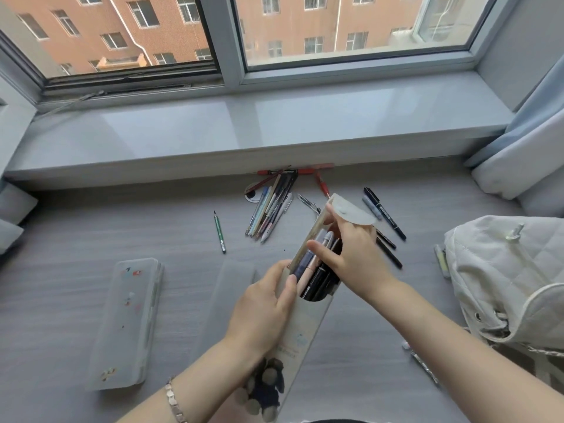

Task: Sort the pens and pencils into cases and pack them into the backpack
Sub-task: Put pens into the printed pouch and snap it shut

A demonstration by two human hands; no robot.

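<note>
While the left hand (262, 303) gripped the tall beige case (306, 328) round its side and held it tilted above the table (91, 227), the right hand (354, 248) pinched the bundle of pens (316, 270) standing in its open mouth, thumb in front and fingers behind. The loose pile (270, 206), a green pencil (219, 232) and black markers (384, 215) lay further away, and the backpack (512, 270) stood at the right. I judged the case rather full: a hard push could jam the pens, or the flap (351, 212) might not close over them.
</note>
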